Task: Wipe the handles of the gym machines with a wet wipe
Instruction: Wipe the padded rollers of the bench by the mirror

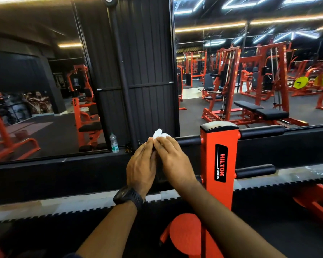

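Note:
A crumpled white wet wipe [159, 134] sticks up between the fingertips of both hands. My left hand [141, 168], with a black watch on its wrist, and my right hand [172, 161] pinch the wipe together just in front of the upper left black padded handle [188, 140] of an orange machine post [219, 164]. The matching upper right handle [262, 131] and a lower right handle [254, 170] jut out from the post. The lower left handle is mostly hidden behind my hands.
A plastic water bottle [114, 143] stands on the black ledge below the wall mirrors. A round orange plate [185, 233] lies at the post's base. An orange frame leg [315, 203] runs along the floor at right. Mirrors reflect more orange machines.

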Demonstrator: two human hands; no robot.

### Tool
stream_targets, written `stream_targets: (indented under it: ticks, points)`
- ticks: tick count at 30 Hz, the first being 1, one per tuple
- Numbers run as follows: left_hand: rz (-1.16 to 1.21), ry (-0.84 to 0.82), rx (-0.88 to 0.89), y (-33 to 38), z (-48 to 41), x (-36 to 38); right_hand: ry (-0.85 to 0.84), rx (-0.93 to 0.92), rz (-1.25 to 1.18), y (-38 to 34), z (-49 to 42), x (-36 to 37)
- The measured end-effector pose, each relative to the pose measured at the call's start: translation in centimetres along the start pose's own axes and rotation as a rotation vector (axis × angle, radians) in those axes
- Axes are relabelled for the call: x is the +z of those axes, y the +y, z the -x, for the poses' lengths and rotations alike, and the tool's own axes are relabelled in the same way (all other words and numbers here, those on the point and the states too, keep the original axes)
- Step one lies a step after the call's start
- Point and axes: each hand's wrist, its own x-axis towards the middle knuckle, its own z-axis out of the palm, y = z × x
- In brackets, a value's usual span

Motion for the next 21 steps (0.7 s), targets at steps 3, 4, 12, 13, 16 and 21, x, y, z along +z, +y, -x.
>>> stream_targets:
  ticks: [3,4,12,13,16,21]
  points:
    - [-0.033,0.017,0.023,-0.1,0.0,0.1,-0.127,0.071,0.104,2.7,-1.3,-2.1]
    - [-0.036,0.021,0.023,-0.1,0.0,0.2,-0.145,0.142,0.133,3.1,-1.6,-2.6]
    - [-0.043,0.033,0.001,0.5,0.4,0.8,-0.223,0.259,0.236,3.1,-2.0,-3.9]
    - [-0.052,0.033,0.009,0.4,0.3,0.7,-0.184,0.336,0.233,3.8,-2.0,-4.1]
    - [-0.058,0.037,0.011,0.4,0.2,0.7,-0.217,0.220,0.243,2.0,-1.2,-3.8]
    - [-0.046,0.038,-0.007,0.7,0.3,0.6,-0.136,0.272,0.194,3.8,-0.8,-4.0]
